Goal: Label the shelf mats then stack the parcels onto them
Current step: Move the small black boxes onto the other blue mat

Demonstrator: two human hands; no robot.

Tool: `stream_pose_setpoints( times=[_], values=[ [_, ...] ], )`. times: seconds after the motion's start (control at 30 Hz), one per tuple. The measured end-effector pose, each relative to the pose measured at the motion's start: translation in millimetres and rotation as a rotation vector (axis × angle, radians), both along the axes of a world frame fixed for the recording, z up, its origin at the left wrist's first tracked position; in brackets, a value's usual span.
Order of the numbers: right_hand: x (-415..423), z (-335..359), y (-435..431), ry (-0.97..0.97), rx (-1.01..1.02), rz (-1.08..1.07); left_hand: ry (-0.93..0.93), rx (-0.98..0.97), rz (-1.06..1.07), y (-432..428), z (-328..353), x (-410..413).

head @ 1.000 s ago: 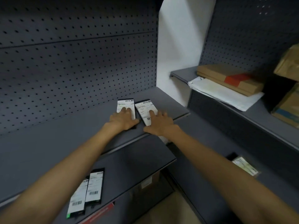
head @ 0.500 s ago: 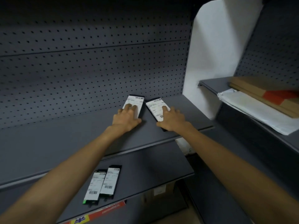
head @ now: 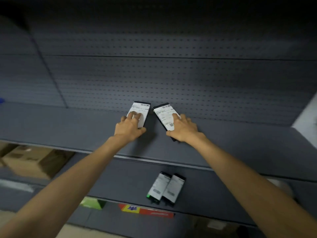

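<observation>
Your left hand (head: 130, 128) and right hand (head: 185, 130) lie flat, fingers straight, each pressing a white label (head: 164, 115) onto a black mat (head: 147, 114) on the upper shelf (head: 68, 127), likely so it sticks. Two more labelled mats (head: 167, 187) sit together on the lower shelf (head: 214, 189).

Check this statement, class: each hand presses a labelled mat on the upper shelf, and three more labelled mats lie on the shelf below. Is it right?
No: the head view shows two more labelled mats, not three, on the shelf below. The left hand and right hand each press a labelled mat on the upper shelf.
</observation>
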State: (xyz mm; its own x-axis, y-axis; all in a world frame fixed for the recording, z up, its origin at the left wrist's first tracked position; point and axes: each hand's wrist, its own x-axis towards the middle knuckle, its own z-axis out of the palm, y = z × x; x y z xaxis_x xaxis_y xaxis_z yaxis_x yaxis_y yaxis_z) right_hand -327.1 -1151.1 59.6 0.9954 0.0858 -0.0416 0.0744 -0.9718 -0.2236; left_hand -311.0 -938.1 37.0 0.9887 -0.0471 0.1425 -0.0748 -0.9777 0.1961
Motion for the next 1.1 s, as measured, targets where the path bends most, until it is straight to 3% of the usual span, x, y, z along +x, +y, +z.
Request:
stream_pose_setpoints(
  times=[0.53,0.83,1.1],
  values=[
    [9,5,465,-0.046,0.056,0.611,-0.121,0.040,0.547,438,7,-114],
    [-1,-5,639,-0.085,0.046,0.848,-0.157,0.037,0.777,581,-1,-161],
    [46,-6,776,-0.083,0.065,0.939,-0.177,0.024,0.882,700,3,-130]
  ],
)
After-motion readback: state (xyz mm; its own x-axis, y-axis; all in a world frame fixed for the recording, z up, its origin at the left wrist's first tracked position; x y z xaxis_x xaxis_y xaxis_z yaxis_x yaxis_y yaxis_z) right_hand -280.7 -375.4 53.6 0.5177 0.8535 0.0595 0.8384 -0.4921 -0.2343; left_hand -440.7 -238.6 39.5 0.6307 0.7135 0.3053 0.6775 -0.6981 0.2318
